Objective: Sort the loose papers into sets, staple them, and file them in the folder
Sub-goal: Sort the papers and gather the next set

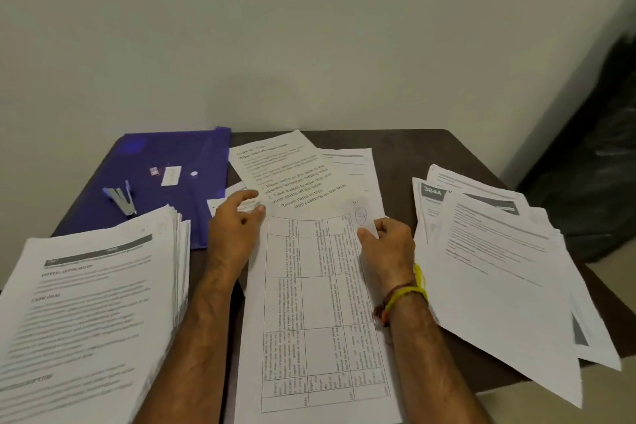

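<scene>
A sheet printed with a table (309,303) lies in the middle of the dark table. My left hand (234,227) pinches its upper left corner between thumb and fingers. My right hand (385,244) pinches its upper right corner, fingers curled. Beyond it lie a task sheet with large print (289,172) and more loose sheets. A thick paper stack (89,313) sits at the left, a fanned pile of papers (499,258) at the right. The blue folder (165,155) lies at the back left with a stapler (122,198) on it.
A small staple box (154,171) and a white label (171,175) sit on the folder. The table (430,155) stands against a pale wall. A dark bag or chair (599,162) stands to the right, past the table edge.
</scene>
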